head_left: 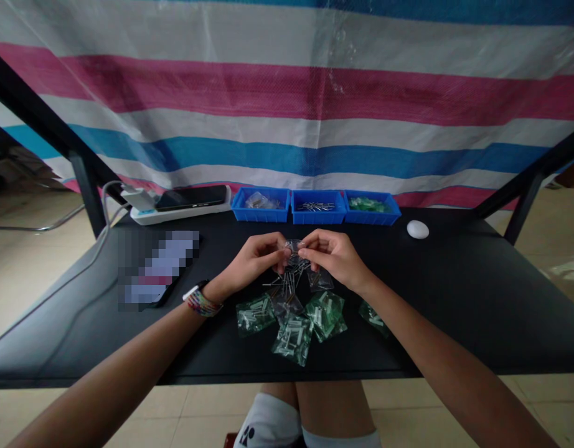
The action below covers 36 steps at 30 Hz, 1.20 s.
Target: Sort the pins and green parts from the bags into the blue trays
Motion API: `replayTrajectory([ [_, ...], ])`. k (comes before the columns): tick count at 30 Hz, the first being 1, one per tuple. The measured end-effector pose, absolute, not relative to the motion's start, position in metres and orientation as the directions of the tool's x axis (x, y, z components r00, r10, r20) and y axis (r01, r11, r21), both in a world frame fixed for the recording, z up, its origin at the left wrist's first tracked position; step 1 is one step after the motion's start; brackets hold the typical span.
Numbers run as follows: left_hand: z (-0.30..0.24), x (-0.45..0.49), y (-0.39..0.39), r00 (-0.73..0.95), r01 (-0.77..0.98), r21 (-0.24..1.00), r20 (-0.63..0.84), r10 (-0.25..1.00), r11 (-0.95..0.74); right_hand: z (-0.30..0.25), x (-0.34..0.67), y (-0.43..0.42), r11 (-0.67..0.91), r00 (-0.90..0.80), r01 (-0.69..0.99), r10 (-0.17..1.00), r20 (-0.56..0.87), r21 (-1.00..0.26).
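My left hand [256,258] and my right hand [331,255] meet over the black table [455,298], both pinching a small clear plastic bag [294,247] between fingertips. Thin metal pins [287,283] lie loose on the table just below the bag. In front of them lie several small bags of green parts [294,336]. A beaded bracelet and a watch sit on my left wrist.
Three blue trays [317,206] stand in a row at the table's back: clear bags, metal pins, green parts. A white power strip [175,213] with a phone on it lies back left. A blurred flat object [156,270] lies left. A white oval object [418,229] lies right.
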<state>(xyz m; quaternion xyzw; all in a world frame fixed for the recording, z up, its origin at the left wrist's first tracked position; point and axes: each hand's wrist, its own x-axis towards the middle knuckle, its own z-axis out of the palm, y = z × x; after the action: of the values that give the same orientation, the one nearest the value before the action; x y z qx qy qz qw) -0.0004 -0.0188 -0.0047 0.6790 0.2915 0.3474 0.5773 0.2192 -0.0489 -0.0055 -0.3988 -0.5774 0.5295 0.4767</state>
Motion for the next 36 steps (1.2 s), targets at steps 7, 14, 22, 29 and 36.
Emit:
replayTrajectory([
  [7, -0.0025, -0.0002, -0.0198, 0.589, 0.023, 0.980, 0.148, 0.795, -0.200, -0.0034, 0.2222, -0.0507, 0.093, -0.224, -0.039, 0.970, 0.100, -0.995],
  [14, -0.0046, -0.0001, -0.0184, 0.560, 0.003, 0.974, 0.186, 0.807, -0.226, -0.0013, 0.2265, -0.0502, 0.017, -0.275, 0.009, 0.961, 0.014, -1.000],
  [22, -0.0032, 0.0010, -0.0189, 0.597, 0.040, 0.972, 0.162, 0.786, -0.231, -0.0056, 0.2219, -0.0508, 0.149, -0.206, 0.088, 0.970, 0.128, -0.985],
  [29, -0.0066, 0.0024, -0.0197, 0.595, 0.045, 0.976, 0.147, 0.790, -0.215, -0.0047, 0.2203, -0.0531, 0.136, -0.243, 0.060, 0.963, 0.118, -0.989],
  [36, -0.0047, 0.0015, -0.0209, 0.570, 0.032, 0.977, 0.156, 0.807, -0.211, -0.0013, 0.2202, -0.0555, 0.149, -0.272, 0.030, 0.953, 0.135, -0.988],
])
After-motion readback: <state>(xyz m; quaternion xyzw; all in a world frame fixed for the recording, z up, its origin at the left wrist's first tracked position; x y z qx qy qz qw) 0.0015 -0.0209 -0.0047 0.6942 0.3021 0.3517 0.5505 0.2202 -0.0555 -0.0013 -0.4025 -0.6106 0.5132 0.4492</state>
